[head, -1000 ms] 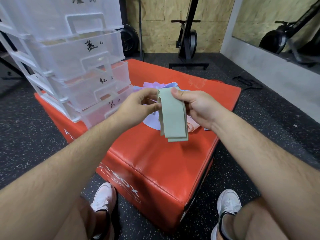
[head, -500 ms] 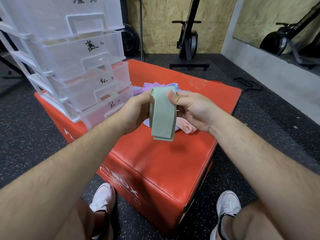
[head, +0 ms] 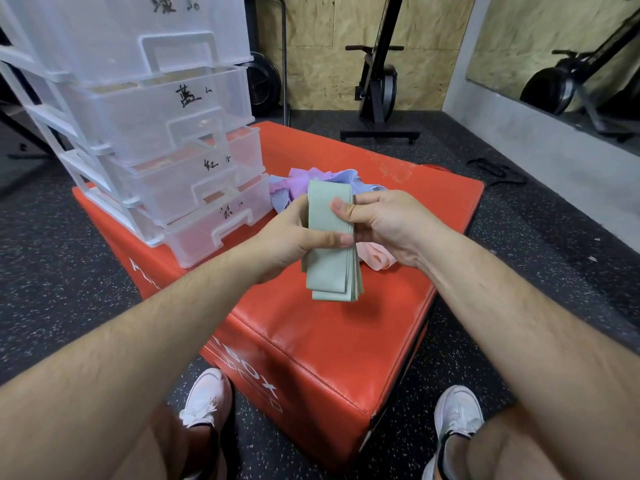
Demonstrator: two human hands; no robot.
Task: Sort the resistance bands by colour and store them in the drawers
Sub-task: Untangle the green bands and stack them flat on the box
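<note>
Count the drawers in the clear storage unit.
4, stacked on the red box: top drawer, second drawer, third drawer, bottom drawer. More may sit above the frame's edge.

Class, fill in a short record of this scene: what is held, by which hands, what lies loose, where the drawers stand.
Held: folded green bands, above the red box
Hands: left hand and right hand both grip them, thumbs in front
Loose: purple and blue bands piled on the box behind the hands; pink band lying by the right hand
Drawers: clear stacked drawers with handwritten labels, on the box's left side
</note>
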